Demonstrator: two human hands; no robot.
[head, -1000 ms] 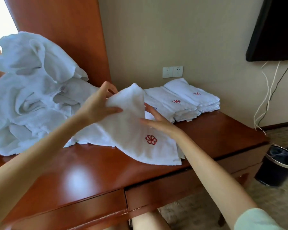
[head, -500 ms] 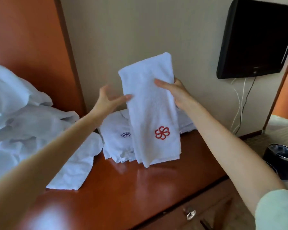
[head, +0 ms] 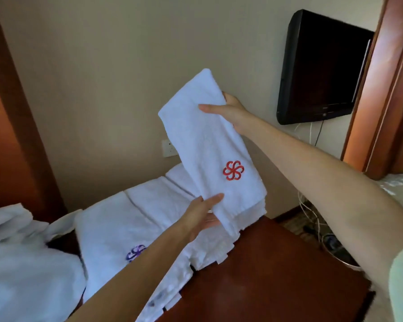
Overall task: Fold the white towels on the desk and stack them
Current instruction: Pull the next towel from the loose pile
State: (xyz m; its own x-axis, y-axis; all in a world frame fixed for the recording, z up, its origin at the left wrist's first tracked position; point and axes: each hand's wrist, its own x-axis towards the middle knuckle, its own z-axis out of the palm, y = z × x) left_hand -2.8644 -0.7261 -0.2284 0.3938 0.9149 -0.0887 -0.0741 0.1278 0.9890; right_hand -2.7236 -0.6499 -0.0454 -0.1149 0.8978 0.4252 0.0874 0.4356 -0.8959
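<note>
Aloft, towel, long axis upper-left to lower-right, right hand pinching top, left hand bottom.

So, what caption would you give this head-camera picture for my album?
Left hand and right hand hold a red-emblem towel above folded towels on the desk.

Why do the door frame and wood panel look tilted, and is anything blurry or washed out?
Head view: the wide lens leans the door frame and wood panel outward; the held towel and its red logo are fairly sharp; the towel pile at lower left looks washed out and soft; the desk shows a dull sheen.
</note>
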